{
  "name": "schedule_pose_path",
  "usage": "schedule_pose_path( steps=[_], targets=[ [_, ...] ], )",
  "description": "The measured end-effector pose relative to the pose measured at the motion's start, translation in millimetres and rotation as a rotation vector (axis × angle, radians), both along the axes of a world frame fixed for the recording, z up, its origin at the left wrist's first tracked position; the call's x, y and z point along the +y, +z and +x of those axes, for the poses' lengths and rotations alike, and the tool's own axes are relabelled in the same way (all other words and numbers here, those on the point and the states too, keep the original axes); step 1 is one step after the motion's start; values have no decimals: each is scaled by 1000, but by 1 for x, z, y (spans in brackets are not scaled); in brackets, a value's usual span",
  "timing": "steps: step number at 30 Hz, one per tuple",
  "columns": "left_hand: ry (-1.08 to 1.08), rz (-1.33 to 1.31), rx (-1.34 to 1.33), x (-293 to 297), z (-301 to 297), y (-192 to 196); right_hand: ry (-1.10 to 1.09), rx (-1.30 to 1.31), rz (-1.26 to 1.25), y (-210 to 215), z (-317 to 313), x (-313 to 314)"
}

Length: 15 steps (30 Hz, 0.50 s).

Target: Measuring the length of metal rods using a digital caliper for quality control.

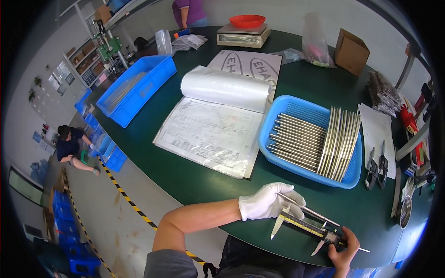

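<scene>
Left hand (pixel 268 202), white-gloved, pinched a thin metal rod (pixel 309 211) at the near edge of the green bench (pixel 194 183). Bare right hand (pixel 343 245) gripped the caliper (pixel 308 228) by its slider, jaws around the rod. Blue basket (pixel 306 107) of rods sat just behind.

A basket (pixel 296 109) of rods (pixel 296 141) is set on the table (pixel 208 180), right of an opened drawing folder (pixel 213 125). A crate (pixel 139 88) is placed left of the folder, a scale (pixel 243 34) behind it, and a caliper (pixel 308 227) before the basket
</scene>
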<state>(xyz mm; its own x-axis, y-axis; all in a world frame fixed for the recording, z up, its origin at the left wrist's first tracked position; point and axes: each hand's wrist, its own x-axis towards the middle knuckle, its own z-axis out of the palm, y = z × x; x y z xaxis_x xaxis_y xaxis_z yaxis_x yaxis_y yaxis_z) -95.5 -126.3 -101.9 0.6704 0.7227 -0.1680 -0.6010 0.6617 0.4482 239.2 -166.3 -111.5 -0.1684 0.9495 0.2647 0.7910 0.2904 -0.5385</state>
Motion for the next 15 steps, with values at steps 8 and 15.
schedule_pose_path(
  steps=[8, 15],
  targets=[
    [36, -115, 38, -2, 3, 8, -22, 26, -3, 0, -2, 0],
    [45, -83, 48, -1, 4, 4, -1, 39, 4, -4, 0, 2]
  ],
)
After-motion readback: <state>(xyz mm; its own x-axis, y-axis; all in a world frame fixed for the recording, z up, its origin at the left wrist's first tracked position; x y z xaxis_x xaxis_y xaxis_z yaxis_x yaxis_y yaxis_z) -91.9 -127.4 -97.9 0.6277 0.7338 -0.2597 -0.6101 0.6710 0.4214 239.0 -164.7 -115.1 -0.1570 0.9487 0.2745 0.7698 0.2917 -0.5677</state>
